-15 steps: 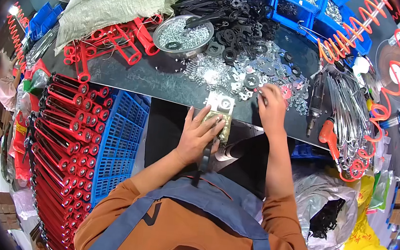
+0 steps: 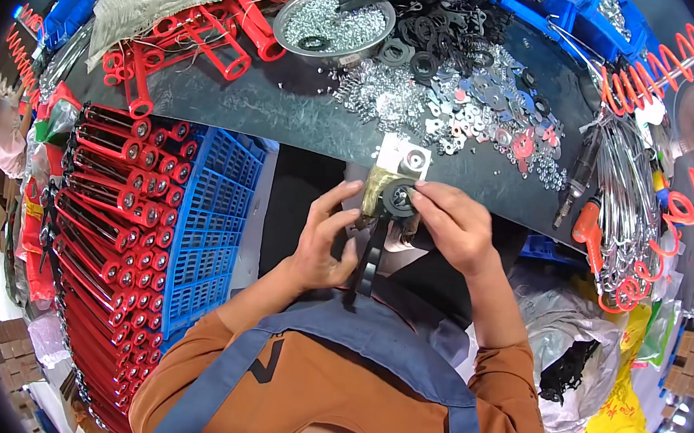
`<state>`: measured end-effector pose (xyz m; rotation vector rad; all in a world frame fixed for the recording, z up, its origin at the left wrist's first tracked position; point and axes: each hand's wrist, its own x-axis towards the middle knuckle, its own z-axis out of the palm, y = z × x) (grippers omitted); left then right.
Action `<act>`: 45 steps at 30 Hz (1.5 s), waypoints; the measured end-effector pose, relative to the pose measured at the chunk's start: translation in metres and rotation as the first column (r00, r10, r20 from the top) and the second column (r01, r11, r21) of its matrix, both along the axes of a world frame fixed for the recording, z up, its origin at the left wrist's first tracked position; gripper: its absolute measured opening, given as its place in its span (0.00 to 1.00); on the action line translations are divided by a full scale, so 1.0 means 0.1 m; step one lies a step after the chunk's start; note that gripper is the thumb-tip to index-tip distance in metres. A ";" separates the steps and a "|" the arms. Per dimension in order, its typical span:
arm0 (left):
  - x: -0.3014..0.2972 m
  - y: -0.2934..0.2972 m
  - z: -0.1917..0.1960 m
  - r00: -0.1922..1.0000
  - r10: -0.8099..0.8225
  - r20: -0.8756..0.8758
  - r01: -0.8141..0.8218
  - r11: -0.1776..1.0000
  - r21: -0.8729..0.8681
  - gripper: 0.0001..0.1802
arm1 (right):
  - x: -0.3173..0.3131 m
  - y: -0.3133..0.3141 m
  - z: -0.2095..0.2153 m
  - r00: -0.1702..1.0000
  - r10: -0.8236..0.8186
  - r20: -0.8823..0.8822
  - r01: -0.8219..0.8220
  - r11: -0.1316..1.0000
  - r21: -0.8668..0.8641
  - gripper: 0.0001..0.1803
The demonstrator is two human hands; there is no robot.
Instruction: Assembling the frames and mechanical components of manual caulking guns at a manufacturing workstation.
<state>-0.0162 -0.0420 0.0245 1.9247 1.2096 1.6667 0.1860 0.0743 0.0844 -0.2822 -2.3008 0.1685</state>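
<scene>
My right hand (image 2: 461, 232) pinches the right edge of a round black disc (image 2: 400, 196) with a small silver-coloured centre. That disc lies over a taped, yellowish fixture (image 2: 377, 188) at the bench's near edge. A pale plate (image 2: 392, 152) with a round hole-like part sits at the fixture's far end. Toward my body runs a long black strip (image 2: 372, 261), its upper end hidden under the disc. My left hand (image 2: 321, 243) is left of the fixture, fingers apart, holding nothing.
Behind the fixture lie loose springs and washers (image 2: 475, 104), a steel bowl (image 2: 332, 27) of small metal parts and black plastic parts (image 2: 441, 25). Red frames fill the left, beside a blue crate (image 2: 212, 229). A power driver (image 2: 578, 176) and metal rods (image 2: 626, 185) lie right.
My right hand has come from the loose parts to the fixture, with the black disc in its fingers. My left hand has drawn back left off the fixture and opened.
</scene>
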 end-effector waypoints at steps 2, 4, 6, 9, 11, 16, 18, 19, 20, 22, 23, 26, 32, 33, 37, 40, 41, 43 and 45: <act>-0.02 0.13 0.04 0.976 0.037 -0.216 -0.010 0.992 0.124 0.33 | -0.01 -0.04 -0.16 0.999 -0.008 0.047 0.009 1.000 -0.021 0.17; -0.02 0.18 0.05 0.953 0.026 -0.302 -0.002 0.997 0.081 0.28 | -0.03 -0.09 -0.21 0.992 -0.046 0.115 0.043 0.999 0.030 0.18; -0.03 0.20 0.02 0.921 -0.009 -0.388 0.025 0.999 0.035 0.27 | -0.02 -0.13 -0.22 0.989 -0.070 0.128 0.073 0.997 -0.016 0.19; 0.04 0.17 0.04 0.924 0.035 -0.380 -0.022 0.999 0.038 0.23 | -0.03 -0.17 -0.25 0.986 -0.111 0.121 0.114 0.993 -0.018 0.19; 0.06 0.16 0.03 0.918 0.068 -0.390 -0.053 0.997 0.049 0.20 | -0.06 -0.22 -0.27 0.983 -0.156 0.097 0.163 0.984 -0.074 0.19; 0.08 0.18 -0.03 0.902 0.142 -0.408 -0.112 0.989 0.097 0.17 | -0.01 -0.15 -0.27 0.982 -0.139 0.127 0.149 0.986 -0.079 0.21; 0.09 0.22 -0.01 0.915 0.160 -0.371 -0.117 0.984 0.134 0.17 | -0.01 -0.14 -0.30 0.991 -0.120 0.066 0.130 0.972 -0.195 0.21; 0.06 0.23 0.00 0.930 0.127 -0.344 -0.088 0.988 0.126 0.18 | -0.03 -0.18 -0.32 0.990 -0.140 0.005 0.138 0.967 -0.216 0.20; 0.04 0.24 0.01 0.944 0.094 -0.317 -0.059 0.991 0.118 0.19 | -0.04 -0.21 -0.32 0.990 -0.143 -0.006 0.138 0.968 -0.211 0.20; 0.06 0.22 0.08 0.933 0.110 -0.344 -0.067 0.989 0.133 0.19 | -0.04 -0.31 -0.34 0.982 -0.182 -0.052 0.166 0.961 -0.222 0.20; 0.07 0.21 0.08 0.936 0.126 -0.328 -0.087 0.988 0.131 0.18 | -0.06 -0.31 -0.33 0.978 -0.197 -0.068 0.182 0.965 -0.187 0.17; 0.11 0.20 0.10 0.934 0.160 -0.321 -0.114 0.981 0.158 0.18 | -0.07 -0.27 -0.34 0.976 -0.208 -0.064 0.198 0.971 -0.138 0.15; 0.11 0.21 0.04 0.884 0.231 -0.407 -0.135 0.959 0.250 0.17 | -0.08 -0.22 -0.23 0.977 -0.215 -0.011 0.214 0.976 -0.047 0.13; 0.12 0.22 0.06 0.895 0.215 -0.390 -0.130 0.964 0.233 0.16 | -0.10 -0.21 -0.26 0.977 -0.212 -0.007 0.211 0.976 -0.053 0.13; 0.13 0.23 0.04 0.909 0.207 -0.361 -0.137 0.968 0.211 0.15 | -0.14 -0.23 -0.32 0.968 -0.249 -0.002 0.249 0.966 -0.070 0.15; 0.10 0.23 0.05 0.894 0.207 -0.397 -0.112 0.962 0.250 0.13 | -0.12 -0.37 -0.38 0.956 -0.292 0.030 0.293 0.955 -0.041 0.16; 0.09 0.24 0.05 0.890 0.203 -0.408 -0.101 0.961 0.257 0.12 | -0.11 -0.39 -0.40 0.946 -0.323 0.040 0.323 0.946 -0.017 0.17; 0.10 0.25 0.05 0.896 0.203 -0.395 -0.106 0.961 0.254 0.11 | -0.08 -0.38 -0.34 0.943 -0.327 0.067 0.328 0.945 -0.009 0.17; 0.12 0.28 0.05 0.911 0.199 -0.361 -0.114 0.963 0.244 0.10 | -0.09 -0.35 -0.29 0.940 -0.332 0.081 0.335 0.942 -0.025 0.18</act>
